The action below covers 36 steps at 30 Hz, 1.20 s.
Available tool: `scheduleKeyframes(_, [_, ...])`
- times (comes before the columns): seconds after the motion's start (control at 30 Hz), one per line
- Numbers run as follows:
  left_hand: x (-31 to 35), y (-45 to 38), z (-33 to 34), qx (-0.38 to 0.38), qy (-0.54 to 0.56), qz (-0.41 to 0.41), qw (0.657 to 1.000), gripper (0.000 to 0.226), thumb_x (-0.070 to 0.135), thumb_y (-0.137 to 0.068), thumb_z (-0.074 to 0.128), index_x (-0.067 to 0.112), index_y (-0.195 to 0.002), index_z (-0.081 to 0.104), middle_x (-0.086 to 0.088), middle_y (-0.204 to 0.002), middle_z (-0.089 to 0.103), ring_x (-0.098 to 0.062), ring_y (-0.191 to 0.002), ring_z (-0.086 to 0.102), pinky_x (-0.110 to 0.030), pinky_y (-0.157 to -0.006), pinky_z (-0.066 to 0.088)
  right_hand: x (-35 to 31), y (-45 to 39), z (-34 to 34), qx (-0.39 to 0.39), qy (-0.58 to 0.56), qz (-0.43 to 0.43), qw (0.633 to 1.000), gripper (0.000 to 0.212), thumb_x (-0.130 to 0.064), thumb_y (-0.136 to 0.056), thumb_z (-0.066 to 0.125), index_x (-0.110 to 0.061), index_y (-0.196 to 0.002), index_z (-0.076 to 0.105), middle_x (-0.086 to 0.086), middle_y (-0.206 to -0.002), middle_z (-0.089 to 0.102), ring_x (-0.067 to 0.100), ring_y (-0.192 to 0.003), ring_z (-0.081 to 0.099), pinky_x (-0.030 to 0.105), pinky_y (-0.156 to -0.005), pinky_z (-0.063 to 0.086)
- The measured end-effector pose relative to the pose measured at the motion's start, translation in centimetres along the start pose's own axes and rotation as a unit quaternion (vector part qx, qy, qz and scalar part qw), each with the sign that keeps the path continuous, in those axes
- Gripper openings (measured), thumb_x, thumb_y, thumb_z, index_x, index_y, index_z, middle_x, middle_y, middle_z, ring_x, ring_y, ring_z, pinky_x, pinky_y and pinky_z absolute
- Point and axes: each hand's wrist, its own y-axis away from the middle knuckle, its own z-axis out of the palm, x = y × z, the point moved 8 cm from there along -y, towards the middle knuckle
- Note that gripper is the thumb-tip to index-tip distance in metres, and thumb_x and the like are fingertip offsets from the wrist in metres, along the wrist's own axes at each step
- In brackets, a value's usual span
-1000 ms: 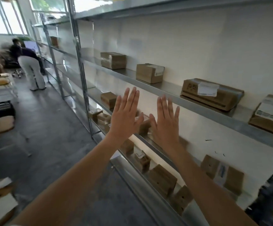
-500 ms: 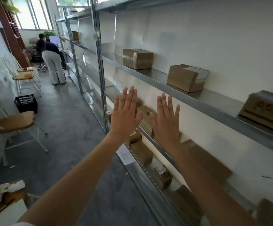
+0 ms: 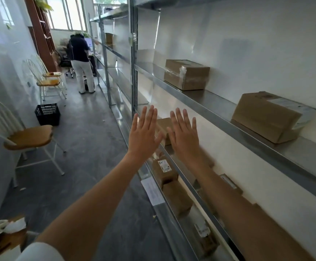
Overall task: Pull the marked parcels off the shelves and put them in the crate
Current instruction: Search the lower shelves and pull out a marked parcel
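Holding both arms out before the long grey metal shelving [image 3: 219, 117], we have our left hand [image 3: 144, 136] and right hand [image 3: 184, 137] raised side by side, fingers straight and spread, backs toward us, gripping nothing. We judge the picking has not begun: no parcel is in hand, and the next move calls for spotting a marked one and reaching in for it. Brown cardboard parcels sit well apart on the upper shelf, a taped one [image 3: 186, 74] farther along and a labelled one [image 3: 270, 117] nearer; smaller labelled boxes [image 3: 163, 171] crowd the lower shelves. Which of them carry the mark we cannot tell. A black plastic crate [image 3: 48, 114] stands on the dark concrete floor [image 3: 89, 132] across the aisle, beside a wooden-seated white chair [image 3: 27, 137]. Farther down the narrow room a person [image 3: 81, 61] stands near bright windows [image 3: 66, 14].
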Motion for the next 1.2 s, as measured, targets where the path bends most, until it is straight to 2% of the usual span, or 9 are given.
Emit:
scheduleKeyframes(0.1, [-2.5,-2.5,2.6,-0.007,-0.001,0.005,1.0,0.072,0.051,-0.097,0.019,0.009,-0.154,0.009,-0.009,-0.162,0.01,-0.024,-0.15,0.004,-0.046,-0.122,0.009,0.3,-3.2,3.5,0.008,0.008,0.009,1.0,0.058,-0.042,-0.104,0.017,-0.012,-0.15,0.035,0.01,-0.157,0.03,0.029,-0.147,0.023,0.053,-0.117,0.019])
scheduleKeyframes(0.17, [-4.2,-4.3,4.5,-0.015,-0.001,0.013,1.0,0.072,0.052,-0.096,0.016,0.009,-0.154,0.009,-0.009,-0.162,0.008,-0.024,-0.15,0.002,-0.047,-0.121,0.01,0.6,-5.1,5.6,0.014,0.013,0.022,1.0,0.058,-0.043,-0.103,0.019,-0.012,-0.15,0.034,0.01,-0.157,0.031,0.029,-0.147,0.023,0.052,-0.117,0.019])
scheduleKeyframes(0.4, [-8.0,-10.6,10.0,-0.031,0.013,0.061,0.998,0.074,0.052,-0.096,0.021,0.009,-0.154,0.007,-0.009,-0.162,0.005,-0.026,-0.15,0.001,-0.047,-0.121,0.011,2.1,-10.2,12.7,-0.008,0.029,0.08,0.996,0.072,-0.054,-0.101,0.004,-0.012,-0.148,0.038,0.008,-0.156,0.033,0.028,-0.146,0.025,0.049,-0.116,0.013])
scheduleKeyframes(0.63, [-9.9,-15.3,16.3,-0.04,0.028,0.084,0.995,0.073,0.05,-0.096,0.027,0.008,-0.153,0.012,-0.01,-0.161,0.012,-0.026,-0.149,0.007,-0.045,-0.121,0.009,4.3,-13.0,19.6,-0.034,0.034,0.093,0.994,0.076,-0.054,-0.101,0.0,-0.009,-0.148,0.039,0.009,-0.155,0.035,0.027,-0.146,0.026,0.047,-0.116,0.013])
scheduleKeyframes(0.7, [-10.3,-16.4,18.8,-0.055,0.026,0.097,0.993,0.072,0.05,-0.096,0.023,0.008,-0.153,0.013,-0.01,-0.161,0.012,-0.026,-0.149,0.007,-0.045,-0.121,0.007,5.8,-13.6,22.0,-0.04,0.042,0.094,0.994,0.069,-0.05,-0.102,0.006,-0.01,-0.149,0.035,0.009,-0.156,0.032,0.024,-0.146,0.019,0.046,-0.117,0.01])
scheduleKeyframes(0.83, [-10.3,-18.4,23.9,-0.095,0.023,0.127,0.987,0.069,0.049,-0.096,0.016,0.009,-0.153,0.012,-0.009,-0.161,0.014,-0.025,-0.149,0.007,-0.045,-0.121,0.005,9.0,-15.4,26.1,-0.049,0.059,0.118,0.99,0.056,-0.04,-0.102,0.032,-0.01,-0.149,0.035,0.008,-0.156,0.032,0.02,-0.145,0.012,0.046,-0.117,0.008])
scheduleKeyframes(0.97, [-9.6,-21.4,28.6,-0.128,0.015,0.154,0.98,0.071,0.05,-0.097,0.027,0.01,-0.153,0.008,-0.008,-0.162,0.01,-0.025,-0.15,0.005,-0.047,-0.121,0.01,11.5,-17.6,28.7,-0.067,0.078,0.141,0.985,0.06,-0.044,-0.101,0.022,-0.011,-0.148,0.037,0.009,-0.155,0.035,0.025,-0.145,0.023,0.047,-0.116,0.012])
scheduleKeyframes(1.1, [-7.8,-24.0,32.1,-0.152,0.029,0.181,0.971,0.074,0.052,-0.096,0.026,0.011,-0.154,0.006,-0.008,-0.162,0.005,-0.025,-0.15,0.001,-0.047,-0.122,0.008,13.9,-18.3,31.4,-0.092,0.08,0.175,0.977,0.066,-0.048,-0.101,0.008,-0.012,-0.151,0.032,0.008,-0.157,0.03,0.025,-0.147,0.021,0.046,-0.117,0.009])
scheduleKeyframes(1.2, [-6.4,-24.9,34.8,-0.167,0.046,0.207,0.963,0.074,0.054,-0.097,0.029,0.012,-0.154,0.006,-0.008,-0.162,0.004,-0.026,-0.15,0.0,-0.048,-0.121,0.009,15.1,-18.0,33.1,-0.103,0.09,0.196,0.971,0.064,-0.047,-0.101,0.012,-0.012,-0.15,0.034,0.008,-0.157,0.031,0.025,-0.147,0.024,0.046,-0.117,0.009])
